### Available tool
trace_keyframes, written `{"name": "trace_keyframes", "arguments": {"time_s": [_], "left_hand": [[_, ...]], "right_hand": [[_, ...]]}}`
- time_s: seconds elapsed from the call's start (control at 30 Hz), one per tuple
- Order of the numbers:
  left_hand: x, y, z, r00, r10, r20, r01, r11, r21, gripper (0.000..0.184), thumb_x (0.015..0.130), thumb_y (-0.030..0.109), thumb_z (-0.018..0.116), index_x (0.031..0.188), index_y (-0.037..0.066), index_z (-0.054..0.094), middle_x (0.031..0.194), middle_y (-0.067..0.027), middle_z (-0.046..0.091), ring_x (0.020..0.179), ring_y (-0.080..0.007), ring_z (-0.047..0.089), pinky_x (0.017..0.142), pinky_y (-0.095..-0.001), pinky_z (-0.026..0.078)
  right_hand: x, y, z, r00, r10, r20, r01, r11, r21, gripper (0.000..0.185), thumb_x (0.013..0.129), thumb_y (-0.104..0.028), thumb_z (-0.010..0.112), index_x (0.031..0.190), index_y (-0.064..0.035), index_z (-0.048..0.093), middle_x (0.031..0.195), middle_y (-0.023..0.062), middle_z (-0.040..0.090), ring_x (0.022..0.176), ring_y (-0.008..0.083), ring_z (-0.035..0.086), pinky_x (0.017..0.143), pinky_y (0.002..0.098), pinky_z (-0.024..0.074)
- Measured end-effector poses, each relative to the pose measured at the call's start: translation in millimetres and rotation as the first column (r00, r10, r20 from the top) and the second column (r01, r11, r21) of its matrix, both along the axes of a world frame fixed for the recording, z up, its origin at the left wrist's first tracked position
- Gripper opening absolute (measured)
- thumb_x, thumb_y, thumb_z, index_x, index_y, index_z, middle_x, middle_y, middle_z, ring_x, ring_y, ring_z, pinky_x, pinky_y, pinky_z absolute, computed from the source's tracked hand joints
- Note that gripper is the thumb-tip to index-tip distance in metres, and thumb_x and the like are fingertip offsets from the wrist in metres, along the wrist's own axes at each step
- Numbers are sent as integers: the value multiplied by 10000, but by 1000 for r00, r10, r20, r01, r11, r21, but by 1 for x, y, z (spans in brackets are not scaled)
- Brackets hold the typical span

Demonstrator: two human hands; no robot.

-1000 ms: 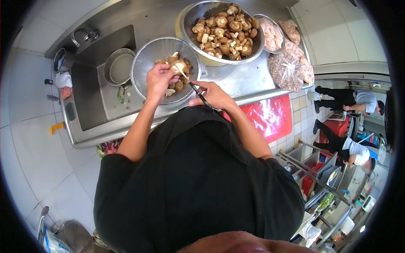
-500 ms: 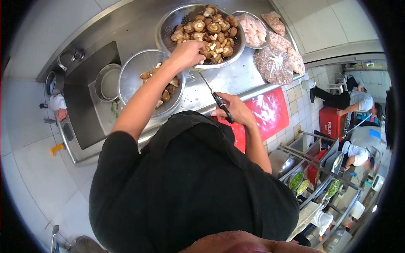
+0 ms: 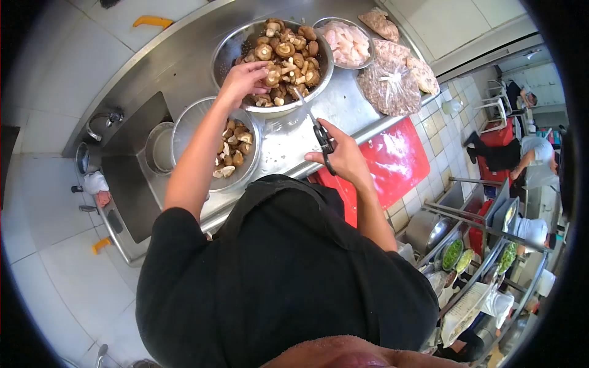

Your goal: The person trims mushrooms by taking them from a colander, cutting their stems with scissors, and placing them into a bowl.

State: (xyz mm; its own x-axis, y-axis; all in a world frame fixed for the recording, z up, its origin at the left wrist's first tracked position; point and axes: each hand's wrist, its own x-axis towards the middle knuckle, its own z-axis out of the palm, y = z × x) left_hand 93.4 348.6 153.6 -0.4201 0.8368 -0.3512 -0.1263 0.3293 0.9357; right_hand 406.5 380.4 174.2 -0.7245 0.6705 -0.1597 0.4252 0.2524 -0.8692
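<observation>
My left hand point(image 3: 241, 83) is closed on a brown shiitake mushroom point(image 3: 272, 76) over the left side of the metal colander point(image 3: 222, 61). More mushrooms, stems still on many of them, fill that colander. My right hand point(image 3: 345, 161) grips black-handled scissors point(image 3: 324, 142), whose blades point up toward the colander's near rim. Whether the blades are parted, I cannot tell. Below my left forearm, a second bowl point(image 3: 184, 126) contains several cut mushrooms point(image 3: 236, 140).
A bowl of pale raw meat strips point(image 3: 346, 43) stands beside the colander. Plastic bags of minced-looking food point(image 3: 392, 86) lie at the counter's right end. A red board point(image 3: 399, 161) is below the counter edge. The sink point(image 3: 126, 184) holds a pot point(image 3: 161, 147). People work at right.
My left hand has gone from the colander's near rim to its left side, now with a mushroom in its fingers. The scissors point more steeply up toward the colander. The camera view has shifted.
</observation>
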Motion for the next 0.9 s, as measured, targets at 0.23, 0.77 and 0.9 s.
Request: {"name": "trace_keyframes", "arguments": {"time_s": [0.23,0.77,0.9], "left_hand": [[32,-37,4,954,149,261,-205,958,203,447,970,145,666,1357,-56,567,1096,-125,705,810,-169,697,747,-286,612],[19,-67,-4,920,381,-95,-354,909,221,362,890,77,643,1245,77,716,1019,-14,737,760,-83,653,646,-238,529],[19,-97,3,893,449,-22,-434,875,215,290,880,81,704,1147,-18,649,966,-59,709,793,-101,624,651,-254,490]], "right_hand": [[-42,-7,6,995,6,101,-45,919,392,850,668,-360,906,1390,-88,550,1082,177,678,980,396,655,847,447,515],[-56,-5,19,978,199,64,-172,940,-294,976,686,-347,934,1469,11,473,878,52,645,740,125,607,692,282,510],[-58,-19,-5,965,257,-43,-255,896,-364,1080,662,-433,933,1517,-22,417,1024,86,638,872,158,586,765,294,495]]}}
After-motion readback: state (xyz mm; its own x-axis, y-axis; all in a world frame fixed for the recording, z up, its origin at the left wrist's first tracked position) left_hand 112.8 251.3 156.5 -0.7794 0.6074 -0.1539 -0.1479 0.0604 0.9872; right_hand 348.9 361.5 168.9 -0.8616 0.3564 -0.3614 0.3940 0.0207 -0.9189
